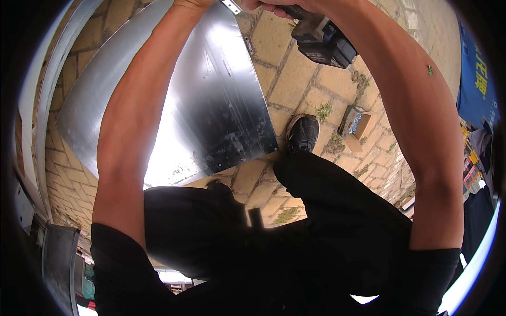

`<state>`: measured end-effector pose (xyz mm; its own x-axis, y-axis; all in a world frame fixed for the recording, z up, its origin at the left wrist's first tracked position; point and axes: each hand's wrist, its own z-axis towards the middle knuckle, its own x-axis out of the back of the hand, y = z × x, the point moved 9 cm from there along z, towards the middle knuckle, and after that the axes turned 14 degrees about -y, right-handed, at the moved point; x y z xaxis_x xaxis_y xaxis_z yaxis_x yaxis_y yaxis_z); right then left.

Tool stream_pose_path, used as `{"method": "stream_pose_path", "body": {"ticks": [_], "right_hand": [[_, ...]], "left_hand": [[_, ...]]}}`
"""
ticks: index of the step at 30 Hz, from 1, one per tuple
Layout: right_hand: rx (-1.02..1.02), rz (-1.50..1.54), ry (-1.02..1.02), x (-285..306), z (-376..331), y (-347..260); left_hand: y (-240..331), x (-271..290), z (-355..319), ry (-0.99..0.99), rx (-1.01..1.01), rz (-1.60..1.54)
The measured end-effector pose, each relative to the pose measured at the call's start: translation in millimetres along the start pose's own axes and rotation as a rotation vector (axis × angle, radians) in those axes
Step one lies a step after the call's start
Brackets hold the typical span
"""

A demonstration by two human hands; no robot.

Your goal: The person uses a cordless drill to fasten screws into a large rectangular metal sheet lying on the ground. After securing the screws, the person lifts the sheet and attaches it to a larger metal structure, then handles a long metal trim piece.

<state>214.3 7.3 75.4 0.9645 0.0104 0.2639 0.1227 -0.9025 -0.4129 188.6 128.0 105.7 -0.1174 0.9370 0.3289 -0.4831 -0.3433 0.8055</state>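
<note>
A large shiny sheet metal panel (211, 95) lies before me over the paving, reaching from the top edge down to my knees. My left hand (194, 3) is at the panel's far end, cut by the top edge so that its fingers do not show. Close beside it, a small metal hinge or bracket with holes (231, 6) sits at the panel's corner. My right hand (282, 6) is closed round the handle of a cordless drill (311, 29), whose black battery (332, 51) points back toward me. The drill's front end is out of view.
A small open cardboard box (354, 125) with little items inside stands on the paving (295, 79), right of my black shoe (303, 132). A curved metal frame (50, 100) runs along the left. At the far right hangs a blue banner (477, 79).
</note>
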Motion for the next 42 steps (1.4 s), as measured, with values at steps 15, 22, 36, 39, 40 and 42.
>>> {"method": "stream_pose_path", "body": {"ticks": [15, 22, 36, 39, 40, 42], "right_hand": [[0.204, 0.117, -0.097, -5.3, 26.6, -0.8], [0.203, -0.08, -0.17, -10.8, 36.8, 2.2], [0.363, 0.206, 0.196, -11.0, -136.4, 61.2], [0.288, 0.519, 0.218, -52.2, -158.2, 109.9], [0.287, 0.647, 0.245, -65.9, -166.0, 124.5], [0.279, 0.769, 0.246, -93.9, -171.1, 154.8]], "left_hand": [[-33.2, -0.5, -12.6, -0.009, 0.45, -0.457], [-70.1, 33.7, -99.9, 0.283, 0.925, 0.163], [-44.2, -56.4, -111.1, -0.005, 0.75, 0.861], [-43.1, -56.5, -115.9, 0.031, 0.718, 0.861], [-43.1, -58.2, -113.8, 0.045, 0.704, 0.847], [-42.2, -61.1, -114.7, 0.071, 0.685, 0.828]]}}
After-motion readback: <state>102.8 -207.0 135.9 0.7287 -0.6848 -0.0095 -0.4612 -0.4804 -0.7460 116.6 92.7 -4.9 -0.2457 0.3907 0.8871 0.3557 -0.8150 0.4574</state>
